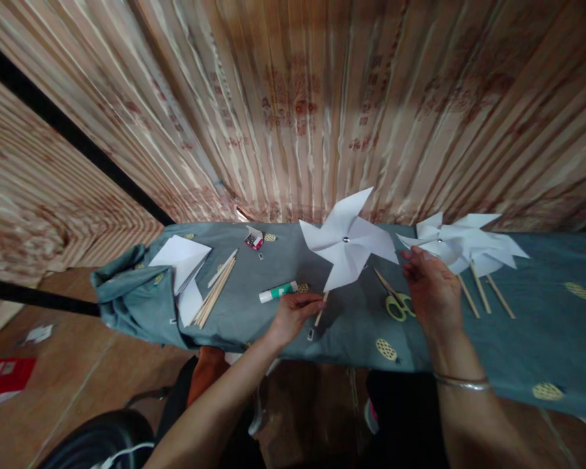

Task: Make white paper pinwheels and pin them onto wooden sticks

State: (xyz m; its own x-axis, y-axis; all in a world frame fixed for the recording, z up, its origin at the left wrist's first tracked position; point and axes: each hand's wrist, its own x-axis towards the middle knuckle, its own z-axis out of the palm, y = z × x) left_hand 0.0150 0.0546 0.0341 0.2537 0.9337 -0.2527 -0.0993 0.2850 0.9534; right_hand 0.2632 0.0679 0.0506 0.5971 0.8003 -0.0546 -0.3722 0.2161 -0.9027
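A white paper pinwheel (333, 267) with a silver pin at its centre is held up over the table. My left hand (295, 316) pinches its wooden stick near the lower end. My right hand (432, 286), a bangle on its wrist, is just right of that pinwheel's blades, fingers loosely bent and apart, with nothing seen in them. Behind it lie several finished white pinwheels (488, 234), overlapping, their sticks pointing toward me. Between my hands, scissors (395, 307) with yellow-green handles lie on the cloth.
A glue stick (278, 292) lies left of centre on the grey-green tablecloth (342, 339). Farther left are a small open box of pins (254, 240), a white pencil-like tool (223, 268), several wooden sticks (215, 294) and folded white paper (180, 257). A pleated curtain (293, 117) hangs behind the table.
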